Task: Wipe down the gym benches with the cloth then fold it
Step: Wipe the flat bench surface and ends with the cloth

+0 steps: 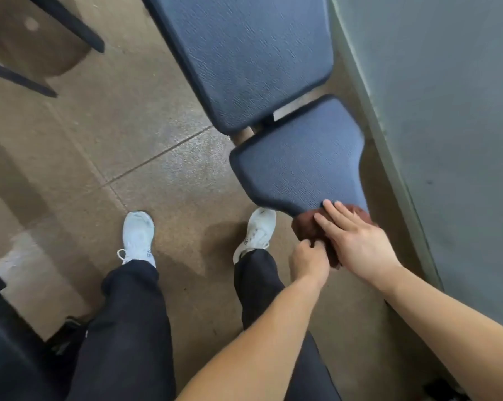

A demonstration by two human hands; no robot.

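A blue padded gym bench runs from the top centre down to the right, with a long back pad (244,56) and a smaller seat pad (302,163). A dark red-brown cloth (306,227) lies bunched over the near narrow end of the seat pad. My right hand (357,241) lies flat on top of the cloth with fingers spread toward the pad. My left hand (309,260) pinches the cloth's lower hanging edge just below the pad's end. Much of the cloth is hidden under my right hand.
A grey wall (447,111) stands close along the bench's right side. My legs in dark trousers and white shoes (138,235) stand on the brown tiled floor (128,140) left of the bench. Dark equipment legs (70,27) cross the top left; more dark gear sits bottom left.
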